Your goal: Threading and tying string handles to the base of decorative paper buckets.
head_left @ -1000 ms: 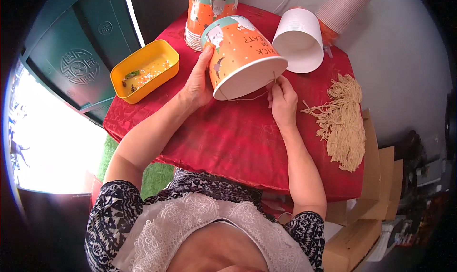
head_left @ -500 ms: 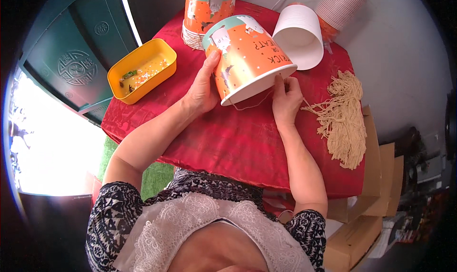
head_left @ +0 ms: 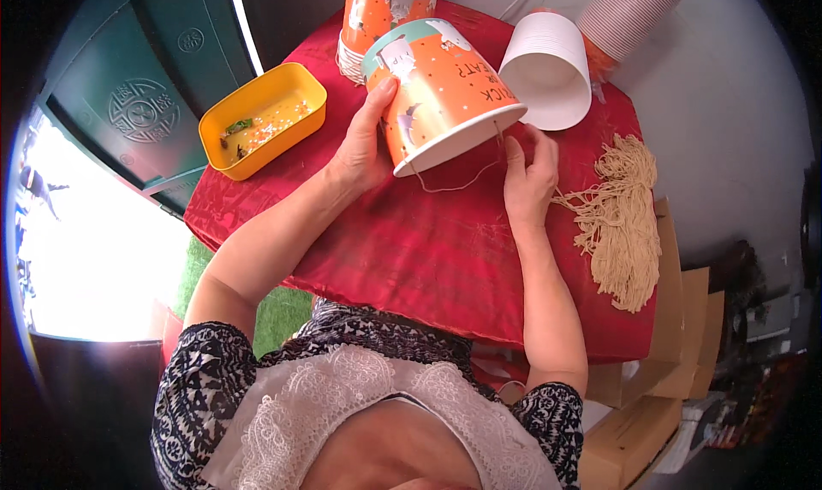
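My left hand (head_left: 368,143) grips an orange paper bucket (head_left: 445,83) by its side, thumb on the printed wall and the other fingers out of sight behind it. The bucket is tilted upside down, with its white rim toward me. A thin tan string (head_left: 454,188) hangs in a loop from two places on the rim. Just right of the rim is my right hand (head_left: 531,177), its thumb and fingers apart and nothing visible between them. To its right lies a bundle of tan strings (head_left: 629,224), with loose ends reaching toward my wrist.
A yellow tub (head_left: 295,130) with small bits in it stands at the left of the red-covered table (head_left: 385,259). Behind are stacked orange buckets (head_left: 368,19), a white stack of buckets on its side (head_left: 548,74) and another tall stack (head_left: 629,14). Cardboard boxes (head_left: 629,439) sit lower right.
My right hand has come off the bucket's rim and moved slightly right, its fingers parting. The string now hangs free at that side. My left hand still holds the bucket.
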### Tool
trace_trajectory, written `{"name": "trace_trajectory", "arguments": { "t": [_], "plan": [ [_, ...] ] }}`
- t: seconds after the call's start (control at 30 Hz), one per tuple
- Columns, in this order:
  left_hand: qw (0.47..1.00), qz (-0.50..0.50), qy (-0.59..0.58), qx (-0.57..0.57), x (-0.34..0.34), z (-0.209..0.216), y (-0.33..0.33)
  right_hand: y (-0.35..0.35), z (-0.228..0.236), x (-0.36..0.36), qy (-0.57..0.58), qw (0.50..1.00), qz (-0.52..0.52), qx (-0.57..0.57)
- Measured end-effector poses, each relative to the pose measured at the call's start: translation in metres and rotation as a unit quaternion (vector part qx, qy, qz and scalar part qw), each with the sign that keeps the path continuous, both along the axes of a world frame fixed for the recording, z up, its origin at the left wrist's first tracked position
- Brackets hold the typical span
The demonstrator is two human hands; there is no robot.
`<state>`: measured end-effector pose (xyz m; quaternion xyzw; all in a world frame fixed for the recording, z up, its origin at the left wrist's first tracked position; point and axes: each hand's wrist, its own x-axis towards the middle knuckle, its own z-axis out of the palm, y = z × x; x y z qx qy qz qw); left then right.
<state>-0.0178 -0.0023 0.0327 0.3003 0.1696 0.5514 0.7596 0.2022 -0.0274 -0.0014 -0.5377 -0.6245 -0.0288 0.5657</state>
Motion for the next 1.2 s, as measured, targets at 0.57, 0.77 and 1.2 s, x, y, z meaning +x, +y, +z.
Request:
{"name": "trace_trajectory", "arguments": {
  "t": [0.57, 0.77, 1.2],
  "plan": [
    [0.986, 0.123, 0.074, 0.088, 0.020, -0.023, -0.007, -0.050, 0.017, -0.053, 0.220, 0.853, 0.404, -0.246],
    [0.990, 0.084, 0.072, 0.087, 0.020, -0.018, -0.008, -0.048, 0.011, -0.054, 0.186, 0.884, 0.373, -0.213],
    [0.999, 0.028, 0.026, 0.009, 0.021, -0.025, -0.008, -0.053, 0.018, -0.061, 0.058, 0.946, 0.313, -0.056]
  ]
}}
